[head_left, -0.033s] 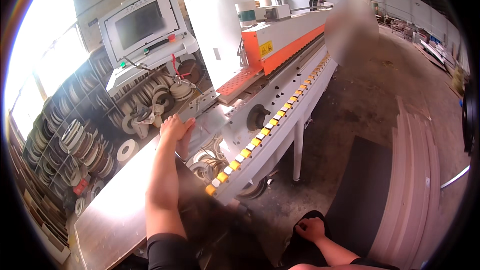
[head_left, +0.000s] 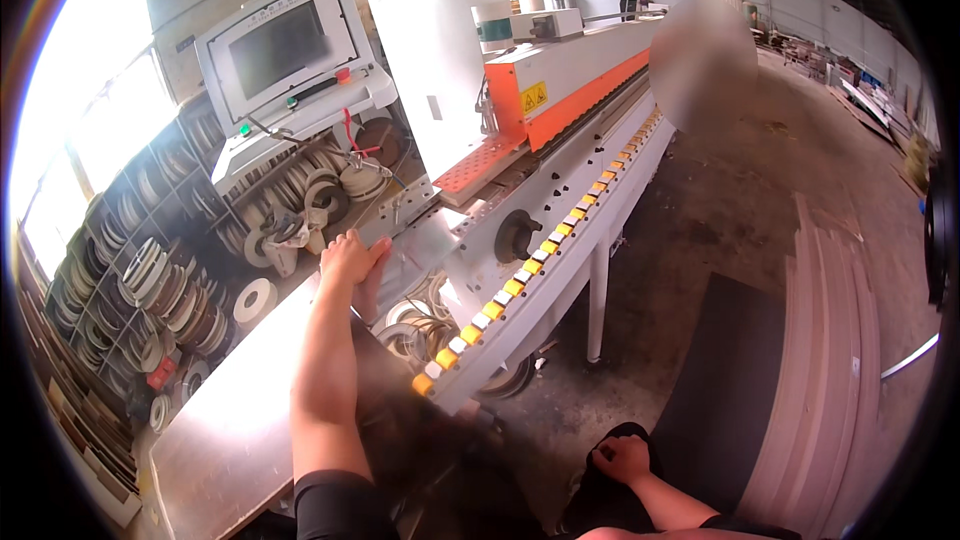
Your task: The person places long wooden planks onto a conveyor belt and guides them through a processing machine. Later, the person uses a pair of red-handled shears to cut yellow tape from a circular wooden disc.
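Observation:
My left hand (head_left: 348, 262) is at the far corner of a shiny table (head_left: 225, 420), close to the machine's front end. Its fingers bend over the table's edge, with the thumb out to the right; what lies under the palm is hidden. Low in the view, my right hand (head_left: 622, 458) rests on my dark-clothed knee (head_left: 600, 500), fingers curled in and no object visible in them. Beyond the left hand stands a long white and orange machine (head_left: 575, 105), edged by a rail of yellow and white rollers (head_left: 492, 310).
A control panel with a screen (head_left: 280, 50) hangs at the upper left. Below it, a rack (head_left: 150, 190) holds many rolls of edge strip. Coiled strips (head_left: 405, 335) lie under the machine. Long boards (head_left: 815, 380) and a dark mat (head_left: 725, 370) cover the floor at right.

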`<state>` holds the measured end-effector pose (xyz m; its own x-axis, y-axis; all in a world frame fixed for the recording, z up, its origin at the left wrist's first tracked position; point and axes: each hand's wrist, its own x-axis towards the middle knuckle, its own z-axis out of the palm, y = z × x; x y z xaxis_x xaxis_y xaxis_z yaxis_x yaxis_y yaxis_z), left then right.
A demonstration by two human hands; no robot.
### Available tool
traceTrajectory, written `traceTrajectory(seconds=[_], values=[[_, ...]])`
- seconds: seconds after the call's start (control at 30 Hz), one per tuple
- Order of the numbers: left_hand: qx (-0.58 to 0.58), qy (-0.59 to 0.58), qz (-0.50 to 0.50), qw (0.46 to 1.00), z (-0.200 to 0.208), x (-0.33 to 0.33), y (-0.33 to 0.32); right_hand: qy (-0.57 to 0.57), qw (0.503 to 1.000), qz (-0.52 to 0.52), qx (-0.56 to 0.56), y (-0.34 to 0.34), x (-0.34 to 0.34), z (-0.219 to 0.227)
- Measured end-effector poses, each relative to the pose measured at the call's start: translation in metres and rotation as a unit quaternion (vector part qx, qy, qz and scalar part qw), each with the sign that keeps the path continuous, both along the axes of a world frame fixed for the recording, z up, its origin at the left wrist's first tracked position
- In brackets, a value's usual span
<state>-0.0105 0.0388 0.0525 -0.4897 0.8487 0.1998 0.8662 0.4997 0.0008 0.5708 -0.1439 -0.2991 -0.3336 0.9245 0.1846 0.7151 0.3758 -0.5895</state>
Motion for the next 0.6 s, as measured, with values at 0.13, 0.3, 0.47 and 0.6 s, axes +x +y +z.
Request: traceTrajectory(seconds=[0.13,0.3,0.47,0.6], values=[[0.025,0.025,-0.003,0.999,-0.017,-0.011,0.007,-0.046,0.994,-0.008,-0.101,0.016,-0.007,0.003],[0.037,0.029,-0.003,0.999,-0.01,0.005,0.0,-0.091,0.972,0.009,-0.214,0.019,-0.024,0.026],[-0.013,-0.02,-0.001,1.0,0.009,0.003,0.0,-0.041,0.953,0.001,-0.299,0.002,-0.044,0.053],[-0.103,-0.053,0.007,0.993,0.022,-0.01,0.014,0.068,0.936,0.002,-0.346,-0.014,-0.046,0.073]])
